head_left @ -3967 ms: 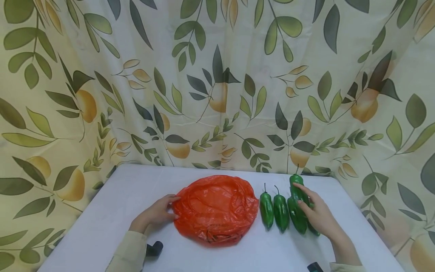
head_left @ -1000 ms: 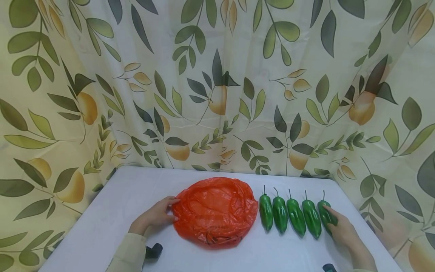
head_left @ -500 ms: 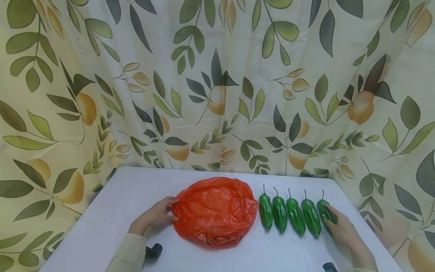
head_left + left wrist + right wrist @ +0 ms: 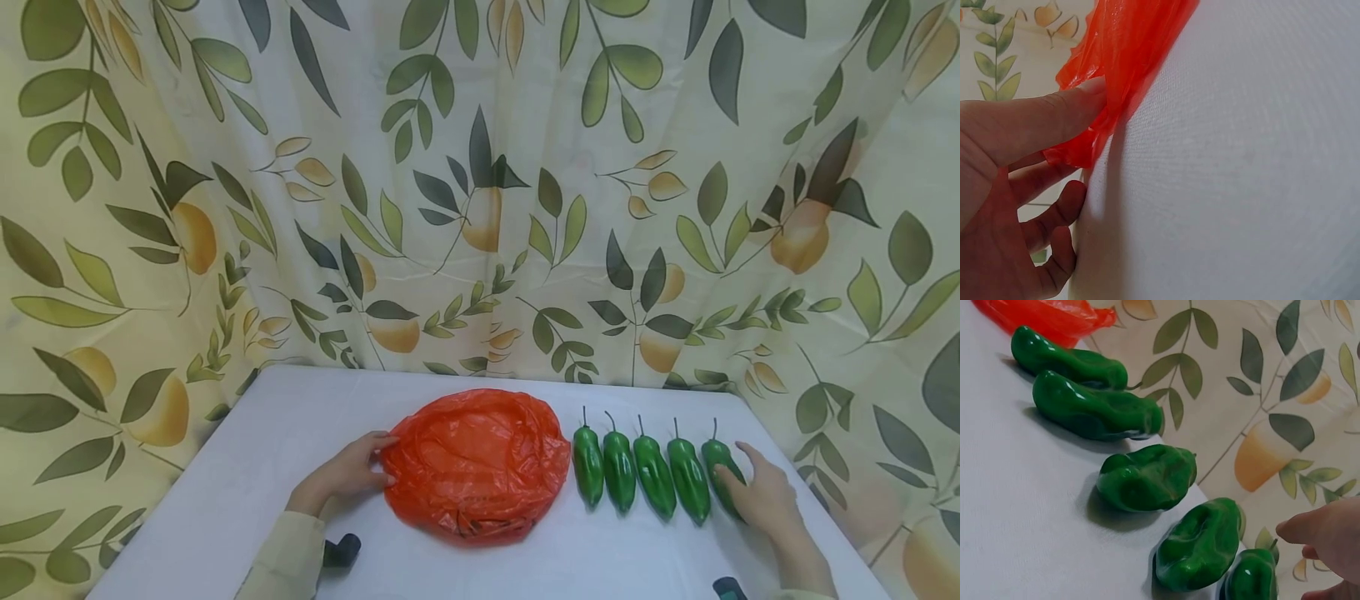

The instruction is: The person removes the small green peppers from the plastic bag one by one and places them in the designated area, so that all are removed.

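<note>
A crumpled red plastic bag [image 4: 476, 467] lies on the white table. My left hand [image 4: 348, 472] pinches its left edge; in the left wrist view the thumb presses on the red film [image 4: 1141, 44], with the lower fingers loosely curled beneath. To the bag's right, several green peppers lie side by side, stems pointing away. At the row's right end, my right hand [image 4: 768, 500] stands around the last pepper [image 4: 718, 457], thumb and forefinger spread apart. In the right wrist view, that pepper [image 4: 1252, 578] sits below the fingertip with a gap between them.
The white table [image 4: 315, 400] ends at a back edge against a leaf-and-fruit patterned curtain [image 4: 480, 208]. A dark rounded object [image 4: 342, 550] shows near the left sleeve, and another [image 4: 727, 587] by the right wrist.
Four seconds ago my right hand held a pepper above the row. That hand moved right, laid the pepper at the row's end, and has now let go, fingers spreading. The left hand stayed put.
</note>
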### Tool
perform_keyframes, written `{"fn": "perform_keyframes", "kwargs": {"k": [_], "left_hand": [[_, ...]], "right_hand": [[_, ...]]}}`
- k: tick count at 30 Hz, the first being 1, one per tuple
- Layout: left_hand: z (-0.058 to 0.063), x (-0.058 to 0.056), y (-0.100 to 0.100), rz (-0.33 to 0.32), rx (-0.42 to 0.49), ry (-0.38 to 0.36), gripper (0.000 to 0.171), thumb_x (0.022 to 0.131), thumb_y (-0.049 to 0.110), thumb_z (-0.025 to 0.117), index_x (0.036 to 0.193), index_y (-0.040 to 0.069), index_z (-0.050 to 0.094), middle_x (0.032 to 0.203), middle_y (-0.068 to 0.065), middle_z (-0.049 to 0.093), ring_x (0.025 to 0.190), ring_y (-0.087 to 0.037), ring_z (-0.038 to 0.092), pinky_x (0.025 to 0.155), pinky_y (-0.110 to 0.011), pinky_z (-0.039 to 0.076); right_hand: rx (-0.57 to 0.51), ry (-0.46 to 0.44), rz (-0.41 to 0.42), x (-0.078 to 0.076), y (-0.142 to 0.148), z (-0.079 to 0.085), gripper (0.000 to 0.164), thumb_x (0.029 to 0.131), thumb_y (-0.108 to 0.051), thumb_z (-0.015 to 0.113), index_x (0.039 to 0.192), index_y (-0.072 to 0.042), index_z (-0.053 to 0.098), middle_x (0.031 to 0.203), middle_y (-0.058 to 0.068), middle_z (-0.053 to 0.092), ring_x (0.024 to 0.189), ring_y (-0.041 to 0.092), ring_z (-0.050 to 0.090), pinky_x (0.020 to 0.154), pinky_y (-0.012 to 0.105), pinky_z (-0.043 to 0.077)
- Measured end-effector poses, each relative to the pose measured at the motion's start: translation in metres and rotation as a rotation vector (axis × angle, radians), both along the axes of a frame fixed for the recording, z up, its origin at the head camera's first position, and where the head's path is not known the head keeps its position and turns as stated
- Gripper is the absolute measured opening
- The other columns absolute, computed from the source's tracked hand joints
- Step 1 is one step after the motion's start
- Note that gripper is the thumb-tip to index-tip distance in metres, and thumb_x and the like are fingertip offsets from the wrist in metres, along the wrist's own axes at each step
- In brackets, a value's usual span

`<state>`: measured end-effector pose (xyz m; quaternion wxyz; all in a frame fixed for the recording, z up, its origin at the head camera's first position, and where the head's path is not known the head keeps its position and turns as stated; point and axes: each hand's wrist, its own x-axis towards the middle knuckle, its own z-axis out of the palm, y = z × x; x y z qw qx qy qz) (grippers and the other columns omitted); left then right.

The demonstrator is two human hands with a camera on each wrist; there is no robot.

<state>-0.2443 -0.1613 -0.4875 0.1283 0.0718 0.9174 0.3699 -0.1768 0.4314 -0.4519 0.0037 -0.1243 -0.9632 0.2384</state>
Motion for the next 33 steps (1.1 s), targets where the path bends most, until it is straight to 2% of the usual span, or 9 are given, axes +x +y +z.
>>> {"fn": "perform_keyframes", "kwargs": {"k": [7,13,22,33], "left_hand": [[0.000,-0.003,0.000,-0.002,-0.001,0.003,0.065,0.085,0.016,0.080,0.145,0.017,0.055,0.153,-0.013,0.049,0.143,-0.039,0.044,0.112,-0.064,0.042],[0.003,-0.003,0.000,-0.015,-0.003,0.018,0.066,0.084,0.017,0.081,0.145,0.017,0.055,0.151,-0.011,0.051,0.141,-0.037,0.046,0.112,-0.062,0.044],[0.003,0.001,0.001,-0.015,0.002,0.018,0.066,0.083,0.016,0.082,0.144,0.015,0.056,0.150,-0.012,0.052,0.138,-0.037,0.048,0.110,-0.060,0.046],[0.006,0.007,0.001,-0.003,0.012,0.017,0.068,0.082,0.019,0.084,0.144,0.017,0.056,0.150,-0.010,0.052,0.138,-0.035,0.049,0.110,-0.057,0.048]], "right_hand": [[-0.020,0.034,-0.069,-0.003,-0.010,0.005,0.069,0.106,-0.037,0.043,0.153,0.009,0.023,0.150,0.047,0.021,0.136,0.067,0.021,0.112,0.079,0.019],[-0.046,0.069,-0.082,-0.001,-0.019,0.012,0.067,0.106,-0.036,0.043,0.153,0.008,0.026,0.152,0.045,0.021,0.137,0.066,0.022,0.112,0.079,0.019],[-0.037,0.161,-0.030,0.000,-0.031,0.015,0.061,0.105,-0.030,0.047,0.148,0.010,0.033,0.146,0.047,0.029,0.133,0.067,0.028,0.108,0.079,0.022],[-0.041,0.182,0.024,-0.003,-0.049,0.015,0.058,0.103,-0.025,0.052,0.147,0.011,0.036,0.147,0.046,0.031,0.134,0.065,0.028,0.109,0.078,0.024]]}}
